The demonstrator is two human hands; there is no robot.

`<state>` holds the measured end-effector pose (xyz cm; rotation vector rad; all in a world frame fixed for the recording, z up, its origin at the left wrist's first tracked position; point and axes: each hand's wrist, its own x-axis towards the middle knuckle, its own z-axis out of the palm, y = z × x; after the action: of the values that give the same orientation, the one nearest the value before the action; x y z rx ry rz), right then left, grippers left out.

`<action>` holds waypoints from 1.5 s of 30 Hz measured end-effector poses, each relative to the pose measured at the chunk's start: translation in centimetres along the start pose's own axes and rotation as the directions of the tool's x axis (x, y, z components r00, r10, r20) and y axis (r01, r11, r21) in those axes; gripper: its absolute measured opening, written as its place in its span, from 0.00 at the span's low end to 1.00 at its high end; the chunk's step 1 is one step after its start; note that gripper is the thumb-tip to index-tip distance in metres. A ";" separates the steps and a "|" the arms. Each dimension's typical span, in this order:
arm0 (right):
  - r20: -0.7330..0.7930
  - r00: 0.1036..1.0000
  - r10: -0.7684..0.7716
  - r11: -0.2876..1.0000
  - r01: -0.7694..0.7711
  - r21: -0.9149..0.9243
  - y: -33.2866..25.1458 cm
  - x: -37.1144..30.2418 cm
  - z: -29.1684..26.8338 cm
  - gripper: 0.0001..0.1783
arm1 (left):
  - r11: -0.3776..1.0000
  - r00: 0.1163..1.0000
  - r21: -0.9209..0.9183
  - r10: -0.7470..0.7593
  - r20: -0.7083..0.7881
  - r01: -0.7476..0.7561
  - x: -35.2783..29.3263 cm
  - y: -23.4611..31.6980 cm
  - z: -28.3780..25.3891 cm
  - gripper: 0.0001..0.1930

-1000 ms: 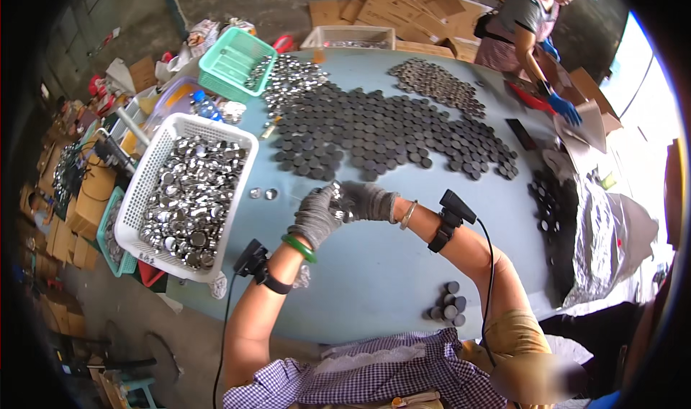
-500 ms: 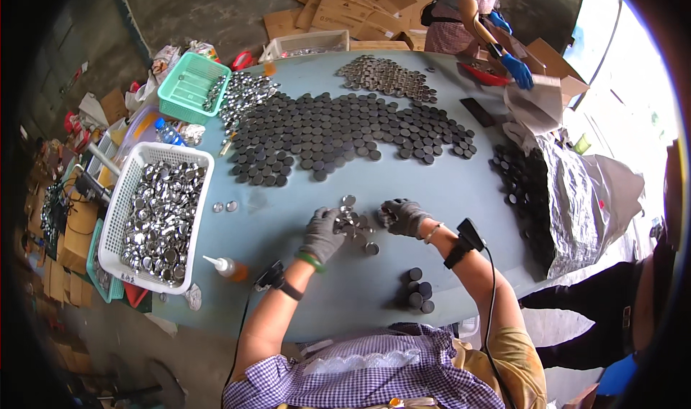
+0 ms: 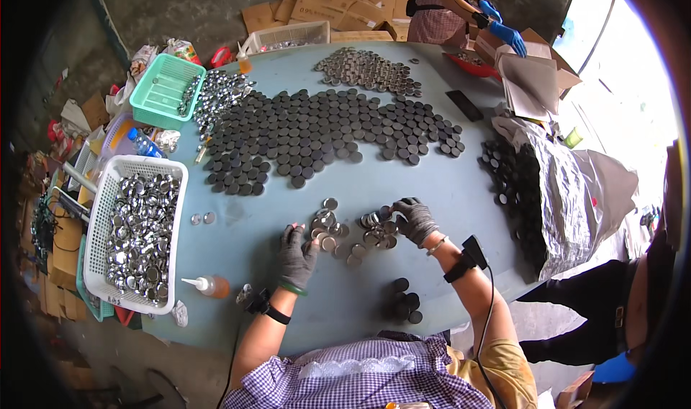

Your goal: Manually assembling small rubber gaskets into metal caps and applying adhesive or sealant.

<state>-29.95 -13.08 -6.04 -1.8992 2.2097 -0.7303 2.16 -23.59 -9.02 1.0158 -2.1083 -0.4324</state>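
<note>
- Discs of silver metal (image 3: 328, 244) are being handled near the middle of the desk (image 3: 461, 186); two loose, adjoining groups are being formed by them between the hands.
- Left hand (image 3: 297, 256), gloved in grey, is being held just beside the left group; its fingers are being spread, with the thumb being positioned at the nearest discs.
- Right hand (image 3: 415, 220), also gloved, is being placed at the far right edge of the right group; its fingers are being bent toward the discs. Whether a disc is being pinched cannot be told.
- Two small round pieces (image 3: 209, 217) are being left apart on the desk, between the left hand and the white basket (image 3: 180, 225).
- Shiny metal pieces (image 3: 144, 229) are being contained in the white basket.
- A squeeze bottle (image 3: 214, 286) with orange contents is being supported on the desk, near the left forearm.
- A small cluster of dark discs (image 3: 410, 304) is being carried near the right forearm.
- A broad field of dark discs (image 3: 302, 132) is being laid out beyond the hands.
- A red tray (image 3: 471, 66) is being located at the far right, near a co-worker's blue glove (image 3: 509, 37).
</note>
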 end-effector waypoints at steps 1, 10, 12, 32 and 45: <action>0.050 0.995 -0.090 0.996 0.091 -0.013 -0.9 0.7 -0.4 0.21 | 1.000 1.000 -0.001 -0.004 -0.001 0.004 0.0 0.3 -0.1 0.25; -0.126 0.985 0.116 0.932 -0.152 -0.329 3.8 1.1 -0.9 0.21 | 1.000 0.998 0.011 -0.029 -0.058 0.029 -0.1 -0.1 0.2 0.24; -0.104 0.994 -0.035 0.994 0.024 -0.106 1.9 1.8 -1.3 0.20 | 0.999 0.997 0.026 -0.044 -0.061 0.045 0.2 0.4 0.1 0.24; 0.144 0.988 0.049 0.906 -0.104 0.411 1.0 2.6 0.3 0.24 | 0.996 0.996 -0.015 -0.087 -0.023 0.087 0.8 1.3 -0.1 0.25; -0.046 0.993 -0.108 0.994 0.109 0.017 2.5 2.5 -1.0 0.25 | 0.997 0.995 0.003 -0.079 -0.056 0.079 0.5 0.4 0.2 0.24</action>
<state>-33.03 -14.99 -5.78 -2.0263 2.1300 -0.8159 1.60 -23.76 -8.65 1.1045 -2.0256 -0.4323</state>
